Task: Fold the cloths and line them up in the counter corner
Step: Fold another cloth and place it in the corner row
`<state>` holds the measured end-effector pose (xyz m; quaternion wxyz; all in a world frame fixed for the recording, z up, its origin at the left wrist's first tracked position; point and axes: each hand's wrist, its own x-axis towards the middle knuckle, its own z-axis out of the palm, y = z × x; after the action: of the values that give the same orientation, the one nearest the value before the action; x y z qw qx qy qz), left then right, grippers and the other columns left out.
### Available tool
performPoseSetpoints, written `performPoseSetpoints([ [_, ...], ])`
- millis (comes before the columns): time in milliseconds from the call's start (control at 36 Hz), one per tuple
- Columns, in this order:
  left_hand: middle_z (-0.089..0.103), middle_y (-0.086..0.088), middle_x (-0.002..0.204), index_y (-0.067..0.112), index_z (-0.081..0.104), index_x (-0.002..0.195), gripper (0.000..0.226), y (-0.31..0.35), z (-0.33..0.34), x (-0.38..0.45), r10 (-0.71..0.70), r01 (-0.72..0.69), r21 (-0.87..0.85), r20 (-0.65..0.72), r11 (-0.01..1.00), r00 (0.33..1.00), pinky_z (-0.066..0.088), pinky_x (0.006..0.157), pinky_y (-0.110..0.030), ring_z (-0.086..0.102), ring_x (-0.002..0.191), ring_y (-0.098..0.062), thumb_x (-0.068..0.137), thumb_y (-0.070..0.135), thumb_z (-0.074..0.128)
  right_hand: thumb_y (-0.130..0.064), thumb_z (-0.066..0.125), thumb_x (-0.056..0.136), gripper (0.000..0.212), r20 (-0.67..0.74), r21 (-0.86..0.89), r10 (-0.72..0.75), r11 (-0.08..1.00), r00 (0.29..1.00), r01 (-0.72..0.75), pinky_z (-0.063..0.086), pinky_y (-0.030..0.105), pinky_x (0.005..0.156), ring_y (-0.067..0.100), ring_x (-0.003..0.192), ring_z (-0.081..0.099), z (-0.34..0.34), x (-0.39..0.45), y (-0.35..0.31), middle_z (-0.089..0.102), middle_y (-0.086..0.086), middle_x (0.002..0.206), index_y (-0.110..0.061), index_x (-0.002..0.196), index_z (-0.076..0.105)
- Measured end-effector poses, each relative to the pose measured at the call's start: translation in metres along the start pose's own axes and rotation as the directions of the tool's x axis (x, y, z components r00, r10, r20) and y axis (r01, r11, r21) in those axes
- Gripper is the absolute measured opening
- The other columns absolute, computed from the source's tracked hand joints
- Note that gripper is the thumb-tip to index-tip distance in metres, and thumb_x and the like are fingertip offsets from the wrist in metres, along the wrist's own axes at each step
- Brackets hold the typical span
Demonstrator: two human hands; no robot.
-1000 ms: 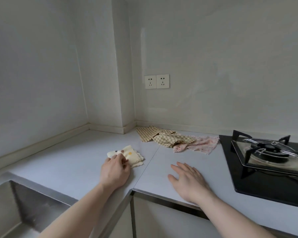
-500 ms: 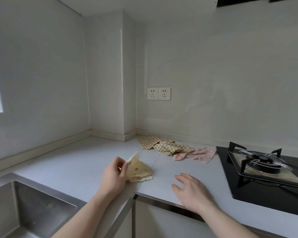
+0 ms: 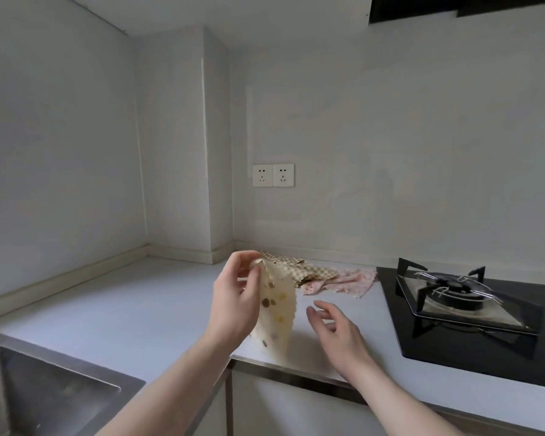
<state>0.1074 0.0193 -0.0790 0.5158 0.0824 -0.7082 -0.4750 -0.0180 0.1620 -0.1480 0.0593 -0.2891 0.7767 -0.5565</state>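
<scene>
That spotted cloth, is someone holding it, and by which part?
Yes. The left hand pinches the cream spotted cloth at its top edge, so it hangs down unfolded. The right hand is open beside it and holds nothing.

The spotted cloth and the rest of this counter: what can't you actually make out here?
- Spotted cloth, head view: its left edge is hidden behind the left hand.
- Checked cloth: partly hidden by that hand and cloth.
- Sink: cut off by the frame's bottom-left edge.
- Pink cloth: print too small.
</scene>
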Motion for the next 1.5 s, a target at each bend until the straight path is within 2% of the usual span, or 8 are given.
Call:
performPoseSetpoints([
  [139,0.063,0.015,0.077,0.026,0.067,0.097,0.014,0.009,0.007,-0.003,-0.013,0.013,-0.048,0.008,0.999,1.0,0.046,0.06,-0.019,0.056,0.068,-0.006,0.102,0.018,0.056,-0.069,0.053,0.087,0.044,0.037,-0.015,0.007,1.0,0.999,-0.007,0.046,0.028,0.087,0.009,0.104,0.064,-0.006,0.001,0.0,0.072,-0.013,0.103,-0.04,0.119,0.063],
  [222,0.063,0.012,0.076,0.026,0.066,0.094,0.01,0.011,0.01,-0.004,-0.017,0.018,-0.034,0.021,0.999,1.0,0.043,0.057,-0.017,0.053,0.063,-0.006,0.1,0.02,0.061,-0.058,0.06,0.089,0.02,0.039,-0.033,-0.014,0.999,0.999,0.015,0.052,0.03,0.088,0.009,0.09,0.069,-0.007,-0.001,-0.002,0.076,-0.013,0.082,-0.042,0.092,0.073],
  [528,0.071,0.003,0.083,0.029,0.073,0.079,0.015,-0.001,0.008,-0.001,-0.18,0.164,0.189,0.074,0.968,0.981,0.05,0.062,-0.025,0.064,0.069,-0.006,0.085,0.042,0.077,-0.074,0.052,0.077,0.063,0.059,0.094,-0.008,0.996,0.998,0.003,0.058,0.031,0.079,0.017,0.07,0.072,-0.007,-0.004,-0.005,0.077,-0.002,0.076,-0.018,0.073,0.08],
  [694,0.051,0.009,0.053,0.026,0.073,0.071,0.016,0.0,0.007,0.002,-0.214,0.185,0.277,0.077,0.943,0.974,0.036,0.048,-0.021,0.044,0.047,-0.007,0.081,0.038,0.078,-0.071,0.049,0.079,0.062,0.055,0.17,0.031,0.985,0.998,-0.04,0.051,0.021,0.065,0.018,0.068,0.07,-0.01,-0.01,-0.013,0.077,0.002,0.079,-0.018,0.078,0.08],
  [944,0.056,0.013,0.048,0.032,0.078,0.07,0.012,0.011,0.008,0.0,-0.14,-0.025,0.458,0.323,0.888,0.936,0.038,0.05,-0.02,0.049,0.048,-0.004,0.075,0.043,0.079,-0.068,0.055,0.08,0.066,0.222,0.391,0.065,0.908,0.973,-0.15,0.05,0.032,0.087,0.02,0.085,0.069,-0.024,-0.023,-0.016,0.077,0.01,0.102,-0.011,0.105,0.077],
  [1083,0.053,0.009,0.051,0.033,0.08,0.074,0.008,0.016,0.008,0.002,-0.088,-0.114,0.428,0.424,0.897,0.901,0.034,0.049,-0.015,0.046,0.05,-0.006,0.077,0.04,0.08,-0.041,0.073,0.086,0.035,0.396,0.452,0.035,0.863,0.918,-0.227,0.047,0.031,0.083,0.016,0.087,0.066,-0.028,-0.034,-0.022,0.075,0.009,0.105,-0.012,0.106,0.075],
  [1306,0.065,0.008,0.071,0.031,0.076,0.081,0.031,0.017,-0.008,0.009,-0.074,-0.217,0.423,0.574,0.88,0.815,0.039,0.056,-0.017,0.052,0.058,-0.002,0.068,0.057,0.086,-0.007,0.06,0.096,0.016,0.193,0.39,0.098,0.905,0.976,-0.168,0.04,0.022,0.06,0.007,0.064,0.057,-0.049,-0.024,-0.039,0.069,0.0,0.08,-0.016,0.101,0.072],
  [1500,0.045,0.001,0.063,0.007,0.055,0.065,0.051,0.011,-0.026,0.017,-0.254,-0.193,0.576,0.603,0.794,0.756,0.031,0.057,-0.031,0.039,0.059,-0.011,0.075,0.05,0.081,-0.015,0.054,0.097,0.014,0.017,0.309,0.119,0.944,0.993,-0.119,0.027,0.02,0.045,0.007,0.049,0.039,-0.09,-0.011,-0.059,0.046,-0.006,0.061,-0.021,0.087,0.062],
])
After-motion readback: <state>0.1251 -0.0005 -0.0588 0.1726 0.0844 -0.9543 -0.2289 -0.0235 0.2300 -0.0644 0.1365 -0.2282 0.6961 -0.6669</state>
